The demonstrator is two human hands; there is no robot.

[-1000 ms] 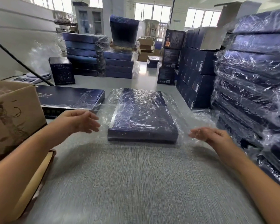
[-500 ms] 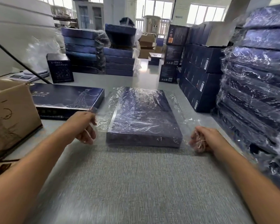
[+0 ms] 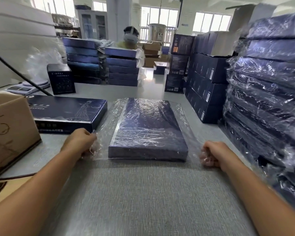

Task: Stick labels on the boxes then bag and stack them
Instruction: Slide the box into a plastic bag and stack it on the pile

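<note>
Left hand (image 3: 80, 142) and right hand (image 3: 215, 155), open earlier, now grip bag (image 3: 107, 116) flanking box (image 3: 148, 130); bagging step; next needs tucking, stacking.

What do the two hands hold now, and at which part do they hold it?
The clear plastic bag around the flat blue box: left hand grips its loose near-left corner, right hand its near-right corner.

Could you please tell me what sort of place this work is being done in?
Probably a packing workshop or warehouse: tall stacks of flat dark-blue boxes in clear plastic bags, piled dark-blue labelled cartons, and a white digital scale on the long grey table.
</note>
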